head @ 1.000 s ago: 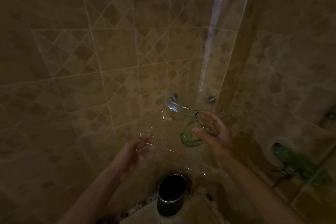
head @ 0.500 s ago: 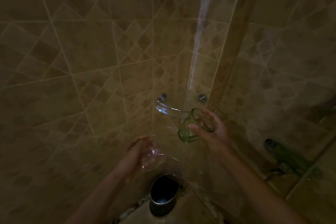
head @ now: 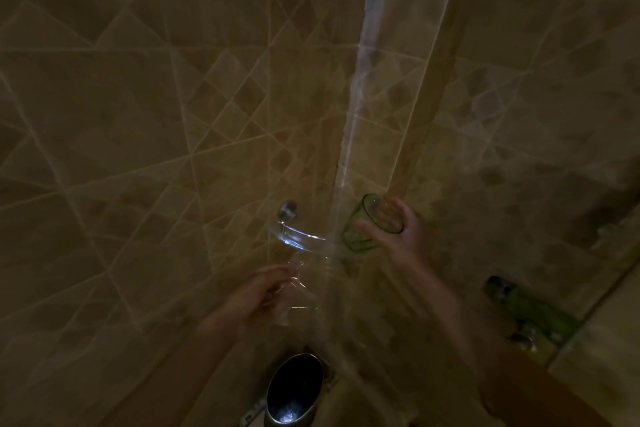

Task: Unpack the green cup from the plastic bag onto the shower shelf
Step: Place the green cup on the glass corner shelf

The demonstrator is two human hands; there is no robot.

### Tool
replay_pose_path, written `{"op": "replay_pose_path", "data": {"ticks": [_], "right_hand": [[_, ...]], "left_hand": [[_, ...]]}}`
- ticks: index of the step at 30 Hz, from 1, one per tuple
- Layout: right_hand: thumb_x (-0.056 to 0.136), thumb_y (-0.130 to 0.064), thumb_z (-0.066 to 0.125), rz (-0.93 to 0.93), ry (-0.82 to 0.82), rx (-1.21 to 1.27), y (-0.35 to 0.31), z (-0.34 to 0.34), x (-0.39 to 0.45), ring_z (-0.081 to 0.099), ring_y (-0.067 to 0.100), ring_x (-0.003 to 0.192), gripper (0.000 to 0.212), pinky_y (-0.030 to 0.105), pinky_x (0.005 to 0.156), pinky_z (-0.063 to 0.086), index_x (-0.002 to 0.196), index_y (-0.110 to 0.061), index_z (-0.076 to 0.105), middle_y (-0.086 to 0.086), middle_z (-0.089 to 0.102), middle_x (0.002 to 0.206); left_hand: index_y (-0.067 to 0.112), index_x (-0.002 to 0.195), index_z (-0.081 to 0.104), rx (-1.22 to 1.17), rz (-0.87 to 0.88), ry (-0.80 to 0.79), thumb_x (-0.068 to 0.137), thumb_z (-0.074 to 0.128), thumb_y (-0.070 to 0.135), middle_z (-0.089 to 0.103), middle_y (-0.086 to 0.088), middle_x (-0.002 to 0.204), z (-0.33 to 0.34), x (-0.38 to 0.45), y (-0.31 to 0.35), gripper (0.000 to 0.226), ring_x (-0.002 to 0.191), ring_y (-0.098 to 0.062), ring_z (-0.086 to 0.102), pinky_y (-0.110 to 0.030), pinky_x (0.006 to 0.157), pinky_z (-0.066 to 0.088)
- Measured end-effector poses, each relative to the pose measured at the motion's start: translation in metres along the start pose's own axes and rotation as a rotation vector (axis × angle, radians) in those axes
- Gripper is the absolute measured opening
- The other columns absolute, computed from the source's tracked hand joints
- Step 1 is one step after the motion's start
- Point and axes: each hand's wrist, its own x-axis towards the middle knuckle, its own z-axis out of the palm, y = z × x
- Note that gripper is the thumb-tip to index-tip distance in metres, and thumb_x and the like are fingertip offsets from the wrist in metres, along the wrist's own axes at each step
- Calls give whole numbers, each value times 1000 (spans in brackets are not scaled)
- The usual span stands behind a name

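My right hand grips a clear green glass cup, tilted with its mouth toward me, held just above the right end of the glass corner shower shelf. The cup is out of the bag. My left hand is lower and to the left, closed on the crumpled clear plastic bag, which is faint and hard to outline in the dim light. A chrome mount fixes the shelf to the tiled wall.
A metal cylindrical bin stands on the floor below the shelf. A green object lies on a ledge at the right. A glass panel edge runs up the tiled corner. The room is dark.
My right hand has lifted the green cup up and to the right, over the shelf's right end. My left hand stays low with the bag. The view has tilted upward.
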Motion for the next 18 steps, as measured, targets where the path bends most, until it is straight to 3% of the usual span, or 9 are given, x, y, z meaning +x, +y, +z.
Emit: {"op": "replay_pose_path", "data": {"ticks": [3, 5, 9, 12, 14, 16, 18], "right_hand": [[61, -26, 97, 2, 26, -47, 2, 3, 23, 66, 6, 101, 85, 4, 72, 48, 134, -19, 56, -6, 67, 115], [62, -23, 97, 6, 18, -69, 6, 8, 37, 64, 4, 99, 87, 4, 72, 47, 137, -18, 55, -2, 67, 118], [62, -11, 96, 9, -23, -107, 25, 15, 63, 64, 11, 103, 85, 17, 90, 52, 135, -8, 54, 6, 67, 120], [60, -13, 97, 9, -67, -134, 46, 19, 78, 63, 17, 113, 88, 7, 83, 50, 135, -9, 51, 8, 65, 127], [57, -19, 99, 13, -103, -158, 58, 20, 87, 62, 17, 117, 91, 21, 92, 54, 135, -12, 50, 8, 64, 129], [54, -25, 99, 24, -135, -163, 67, 23, 95, 62, 20, 119, 95, 40, 100, 55, 135, -15, 50, 8, 63, 129], [51, -27, 100, 22, -138, -170, 75, 26, 102, 62, 23, 119, 97, 47, 101, 54, 134, -14, 50, 11, 63, 128]], "left_hand": [[11, 100, 79, 19, -4, 33, 71, 83, 32, 76, -5, 85, 0, 17, 1, 36, 63, -9, 67, -21, 58, 50], [12, 97, 80, 22, 0, 31, 62, 87, 32, 78, -11, 90, 1, 29, -1, 41, 64, -10, 70, -20, 57, 54], [3, 101, 77, 28, 20, 4, 77, 80, 22, 74, -10, 84, 0, 44, -2, 31, 52, -6, 62, -18, 52, 50], [0, 110, 73, 58, 41, -8, 88, 70, 12, 70, -20, 93, -4, 44, -12, 25, 62, -18, 56, -25, 57, 46], [-5, 114, 70, 41, 34, 11, 89, 67, 4, 68, -27, 96, -4, 43, -22, 27, 73, -24, 55, -28, 61, 47], [-10, 114, 68, 67, 25, 22, 88, 63, -6, 71, -23, 88, -1, 42, -31, 26, 62, -19, 61, -23, 55, 50], [-7, 108, 70, 112, 9, 31, 88, 62, -10, 71, -20, 88, 2, 43, -39, 22, 63, -15, 64, -24, 59, 51]]}}
